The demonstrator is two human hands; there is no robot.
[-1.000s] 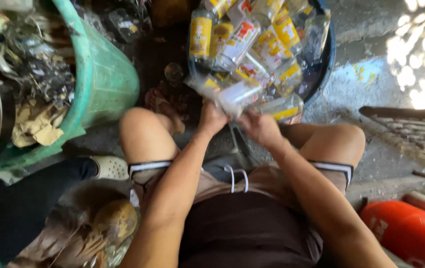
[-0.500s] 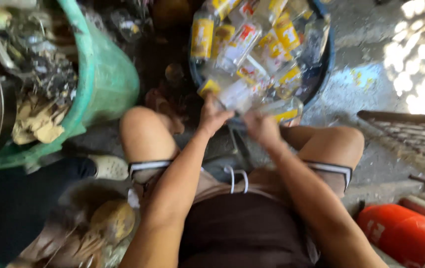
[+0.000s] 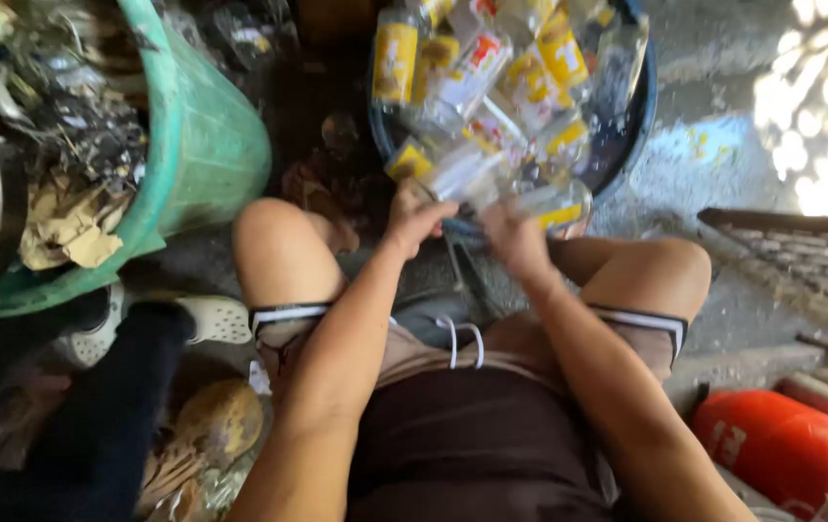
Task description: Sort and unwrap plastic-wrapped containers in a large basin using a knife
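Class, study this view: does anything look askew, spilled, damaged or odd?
The clear bottles lie jumbled at all angles in the dark basin, none upright. The green bin brims with crumpled scraps. Both hands, left hand and right hand, grip one blurred bottle.

both hands on clear bottle (image 3: 462, 174); dark basin (image 3: 638, 116)

Both hands' fingers blurred — grip on clear bottle (image 3: 467, 174) unclear; basin (image 3: 631, 135) top cut off.
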